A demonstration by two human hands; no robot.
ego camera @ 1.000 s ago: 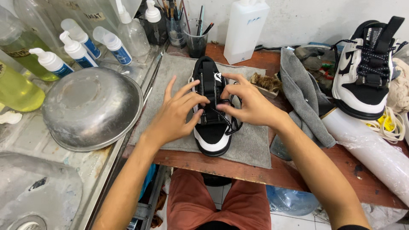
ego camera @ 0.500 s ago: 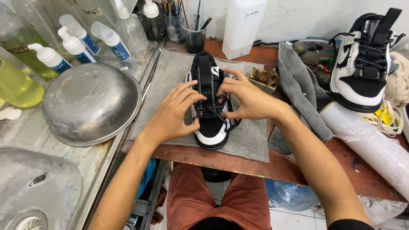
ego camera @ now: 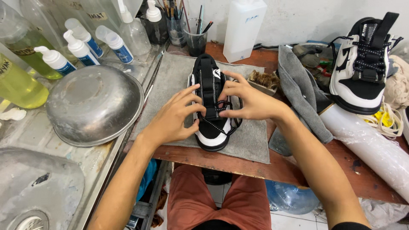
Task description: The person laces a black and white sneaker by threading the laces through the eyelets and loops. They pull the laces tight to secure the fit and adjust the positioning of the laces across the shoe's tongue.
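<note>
Now, status:
Shoe: black-and-white sneaker (ego camera: 211, 106) lies on grey mat (ego camera: 172, 89), middle of worktop (ego camera: 272, 168).
Left hand (ego camera: 175, 117): grip narrow, fingers pinching the laces (ego camera: 219, 121) at the tongue.
Right hand (ego camera: 249, 100): grip narrow, on same laces.
Left side: upturned steel bowl (ego camera: 91, 108).
Right side: second sneaker (ego camera: 362, 64), grey cloth (ego camera: 302, 89).

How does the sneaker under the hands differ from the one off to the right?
The sneaker on the grey mat lies flat, toe toward the person, with the left hand and right hand on its laces; the sneaker at the right sits tilted on clutter, untouched. The mat sneaker's laces hang loose near the toe, while the right one's look fully threaded. Both are black and white with black speckled laces and a black strap.
</note>
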